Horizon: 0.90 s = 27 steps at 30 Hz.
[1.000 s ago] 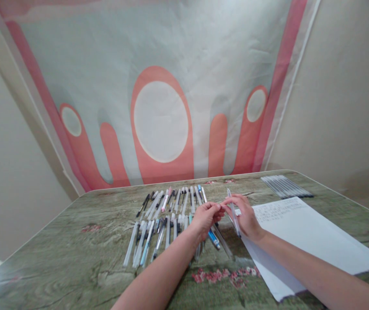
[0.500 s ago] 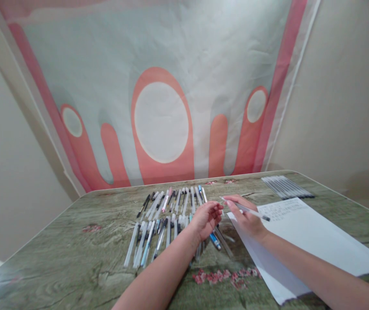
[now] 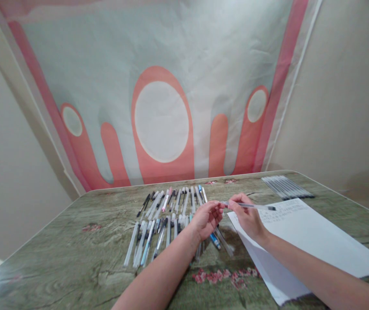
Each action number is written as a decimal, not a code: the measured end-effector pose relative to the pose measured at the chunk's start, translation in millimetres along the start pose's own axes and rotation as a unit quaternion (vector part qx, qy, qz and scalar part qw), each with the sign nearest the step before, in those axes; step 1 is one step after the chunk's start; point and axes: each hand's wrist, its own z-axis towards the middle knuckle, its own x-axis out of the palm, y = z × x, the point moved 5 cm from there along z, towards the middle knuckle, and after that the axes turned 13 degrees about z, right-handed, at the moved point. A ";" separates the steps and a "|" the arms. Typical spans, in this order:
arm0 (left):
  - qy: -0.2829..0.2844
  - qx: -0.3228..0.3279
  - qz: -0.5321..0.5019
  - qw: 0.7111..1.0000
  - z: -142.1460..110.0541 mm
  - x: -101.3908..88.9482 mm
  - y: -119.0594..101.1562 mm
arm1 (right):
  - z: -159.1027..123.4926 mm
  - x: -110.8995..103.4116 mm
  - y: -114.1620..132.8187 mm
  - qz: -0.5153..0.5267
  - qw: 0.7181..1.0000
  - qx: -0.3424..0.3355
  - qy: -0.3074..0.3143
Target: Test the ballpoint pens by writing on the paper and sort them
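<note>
In the head view, the right hand has its fingers clamped on a translucent pen near the paper's far left corner, seemingly presenting one end to the left hand, whose fingers curl there; whether they grip, I cannot tell. The pen is slim, its right end dark.

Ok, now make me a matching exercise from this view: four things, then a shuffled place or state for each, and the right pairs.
1. Right hand
2. Left hand
3. Paper sheet
4. Pink-and-white pen

A. In the back row of pens
B. Holding a clear pen
C. By the held pen's left end
D. Bears lines of writing

Pairs: 1-B, 2-C, 3-D, 4-A
</note>
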 end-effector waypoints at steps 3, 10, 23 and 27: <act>-0.001 0.000 0.005 1.000 -0.8 1.0 -0.4 | -0.3 0.1 0.0 0.000 1.000 -0.001 0.004; 0.001 0.008 0.014 1.000 -1.8 1.9 -0.3 | -0.1 -0.4 0.0 -0.004 1.000 0.000 0.001; 0.007 0.021 0.021 1.000 0.7 0.7 1.4 | -0.8 -1.4 -1.9 -0.017 1.000 0.002 0.002; 0.004 0.023 0.029 0.999 1.0 -0.1 2.0 | -0.7 -2.2 -3.3 -0.027 1.000 0.002 0.000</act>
